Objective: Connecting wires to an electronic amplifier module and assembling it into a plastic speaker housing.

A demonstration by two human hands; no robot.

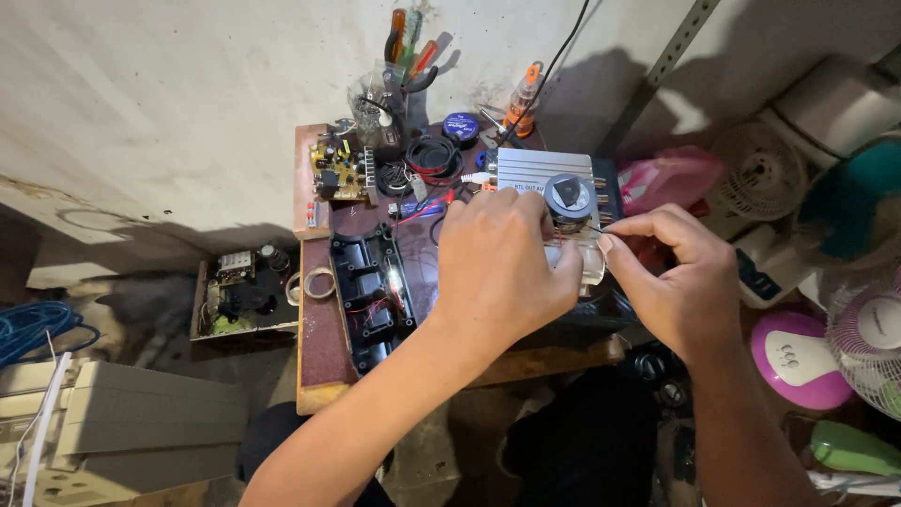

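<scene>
**Both hands at the silver amplifier unit, right edge of the bench**

Silver amplifier unit (544, 174): ribbed metal case, sits toward the far right corner of the small wooden bench (319, 357), long axis running left to right across the view. A round toroidal coil (569, 195) with a dark cap rests on its near right part.

Left hand (502, 268): comes in from the near left, laid over the unit's near edge, fingers curled down and closed around something pale below the coil; what exactly it grips is hidden by the knuckles.

Right hand (671, 277): comes in from the near right, thumb and forefinger pinched narrow on a thin wire (593, 226) that leads left toward the coil. Other fingers loosely folded.

Relation that matters: the unit lies just beyond both hands, the coil between them; the right hand's pinch is level with the coil and just beside it, the left hand covers the case in front of it. Left hand is the closer of the two to the case.

Outward: black plastic housing (371, 296) lying lengthwise left of the hands; green circuit board (340, 169) at the far left corner; cup of screwdrivers (399, 70) against the wall; tape roll (319, 282) at the left edge. Small fans (868, 338) well apart, on the right.
</scene>
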